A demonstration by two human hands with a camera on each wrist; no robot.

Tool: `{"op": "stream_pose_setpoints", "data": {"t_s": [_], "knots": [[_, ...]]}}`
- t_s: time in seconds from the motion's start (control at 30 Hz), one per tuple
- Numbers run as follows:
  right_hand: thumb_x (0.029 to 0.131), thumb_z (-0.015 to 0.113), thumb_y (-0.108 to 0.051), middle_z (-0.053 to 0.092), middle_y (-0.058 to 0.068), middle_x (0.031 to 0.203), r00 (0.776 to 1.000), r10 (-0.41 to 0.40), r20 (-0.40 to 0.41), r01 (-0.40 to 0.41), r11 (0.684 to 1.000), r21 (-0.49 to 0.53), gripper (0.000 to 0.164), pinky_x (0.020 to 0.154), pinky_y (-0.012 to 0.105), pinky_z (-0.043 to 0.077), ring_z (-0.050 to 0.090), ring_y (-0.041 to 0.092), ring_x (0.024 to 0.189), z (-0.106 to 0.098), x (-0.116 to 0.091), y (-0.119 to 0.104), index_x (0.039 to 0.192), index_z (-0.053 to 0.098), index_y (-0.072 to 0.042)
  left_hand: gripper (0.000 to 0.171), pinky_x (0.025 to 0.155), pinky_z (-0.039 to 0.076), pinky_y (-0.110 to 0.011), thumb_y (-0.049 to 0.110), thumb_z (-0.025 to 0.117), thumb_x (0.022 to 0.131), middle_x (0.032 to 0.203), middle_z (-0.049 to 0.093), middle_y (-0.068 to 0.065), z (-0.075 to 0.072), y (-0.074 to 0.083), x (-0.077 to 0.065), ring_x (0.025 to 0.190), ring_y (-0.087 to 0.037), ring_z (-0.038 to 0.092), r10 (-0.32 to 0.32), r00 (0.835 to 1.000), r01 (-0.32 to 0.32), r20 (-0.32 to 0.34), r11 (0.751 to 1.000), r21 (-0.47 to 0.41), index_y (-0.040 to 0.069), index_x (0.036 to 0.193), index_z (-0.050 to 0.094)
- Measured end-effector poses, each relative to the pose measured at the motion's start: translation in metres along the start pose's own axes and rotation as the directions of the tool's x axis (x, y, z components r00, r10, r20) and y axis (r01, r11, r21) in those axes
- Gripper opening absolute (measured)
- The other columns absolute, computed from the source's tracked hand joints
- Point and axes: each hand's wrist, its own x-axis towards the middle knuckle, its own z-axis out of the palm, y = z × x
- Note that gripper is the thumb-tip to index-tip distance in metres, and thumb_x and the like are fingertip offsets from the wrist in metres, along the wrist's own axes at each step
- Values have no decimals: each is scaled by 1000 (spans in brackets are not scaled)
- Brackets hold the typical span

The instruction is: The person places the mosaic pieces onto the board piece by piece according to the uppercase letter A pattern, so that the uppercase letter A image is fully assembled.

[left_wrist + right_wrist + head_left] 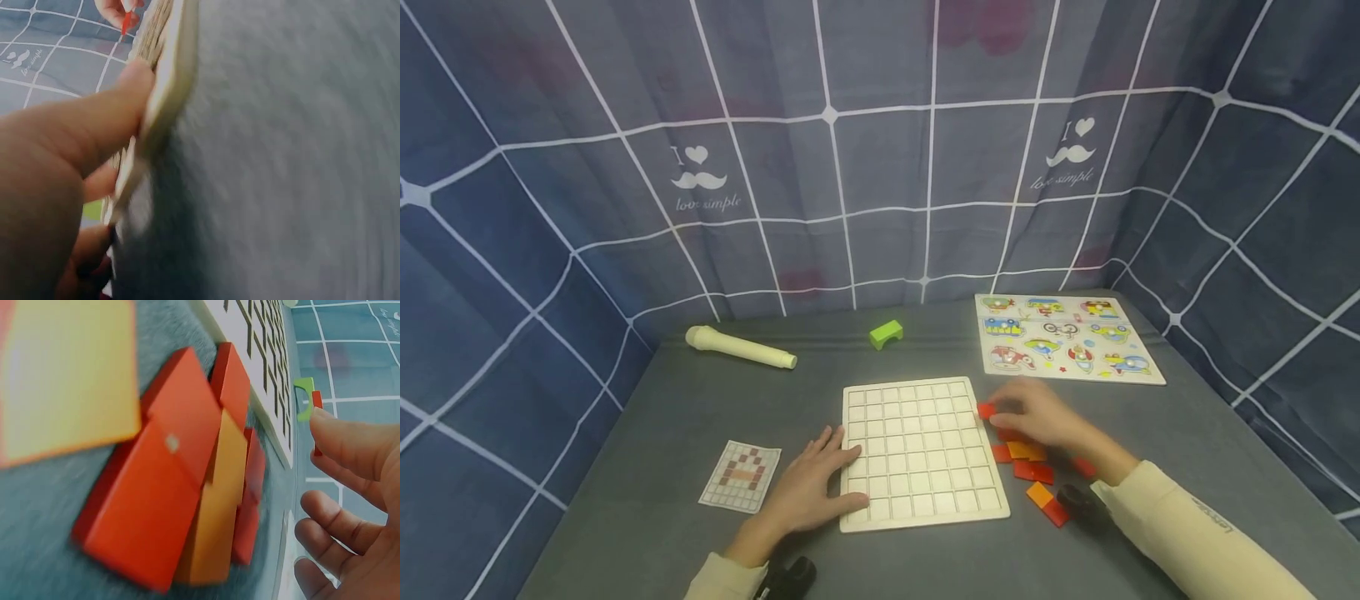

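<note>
A pale board (pixel 925 454) marked with a grid of square cells lies in the middle of the table. My left hand (pixel 812 483) rests along its left edge, thumb and fingertips touching the rim. Between thumb and index finger, my right hand (pixel 1033 412) pinches a small red square tile (pixel 317 400) by the board's upper right edge, while the other fingers stay loosely bent. Below that hand, several red tiles (pixel 1033 472) and orange tiles (pixel 1026 451) lie in a loose, partly overlapping pile beside the board.
A pattern card (pixel 742 475) lies left of my left hand. Farther back are a cream microphone-shaped stick (pixel 741 346), a green arch block (pixel 886 334) and a vehicle puzzle board (pixel 1067 337). Dark checked curtains (pixel 880 167) enclose the table's back and sides.
</note>
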Motion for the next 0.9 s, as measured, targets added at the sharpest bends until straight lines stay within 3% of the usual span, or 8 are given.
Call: {"op": "stream_pose_setpoints", "data": {"t_s": [0.17, 0.27, 0.43, 0.6, 0.7, 0.9], "knots": [[84, 77, -18, 72, 6, 104, 1000, 17, 23, -18, 1000, 13, 23, 87, 44, 52, 62, 25, 98, 4, 17, -6, 105, 74, -8, 72, 120, 23, -60, 55, 70, 82, 157, 32, -24, 0, 2, 1, 149, -42, 26, -7, 1000, 7, 24, 1000, -15, 11, 138, 57], [84, 77, -19, 71, 8, 104, 1000, 20, 14, -21, 1000, 19, 23, 89, 45, 50, 62, 27, 99, 11, 30, -11, 104, 74, -7, 73, 118, 25, -64, 56, 70, 82, 157, 31, -23, -2, 3, -1, 149, -43, 26, -22, 999, 23, 30, 999, -27, 11, 138, 57], [85, 76, -23, 69, 10, 97, 999, -16, 42, 11, 993, 119, 28, 77, 33, 49, 57, 20, 86, 33, 53, -21, 106, 74, -5, 73, 112, 29, -69, 52, 76, 78, 155, 36, -25, -10, 0, -10, 146, -47, 29, -44, 999, 45, 21, 999, -31, 9, 134, 60], [80, 80, -22, 70, 5, 85, 999, -31, -24, 33, 996, 77, 29, 68, 25, 43, 53, 13, 76, 48, 62, -21, 103, 76, -4, 73, 117, 23, -66, 54, 71, 83, 157, 31, -26, -8, -2, -6, 148, -46, 24, 17, 997, -14, 79, 999, -43, 8, 138, 56], [81, 79, -24, 70, 5, 89, 998, -45, -38, 46, 999, 21, 29, 71, 29, 43, 54, 16, 81, 50, 68, -24, 104, 76, -6, 72, 117, 22, -67, 51, 71, 84, 158, 30, -26, -8, -3, -2, 149, -46, 23, 30, 996, -25, 83, 998, -57, 8, 139, 56], [85, 74, -29, 69, 8, 109, 998, -16, 59, 16, 1000, 8, 28, 87, 44, 45, 55, 27, 104, 53, 83, -34, 108, 75, -14, 68, 116, 26, -65, 49, 77, 79, 155, 36, -25, -5, -2, 1, 147, -45, 29, -8, 999, 11, 36, 997, -72, 10, 132, 62]]}}
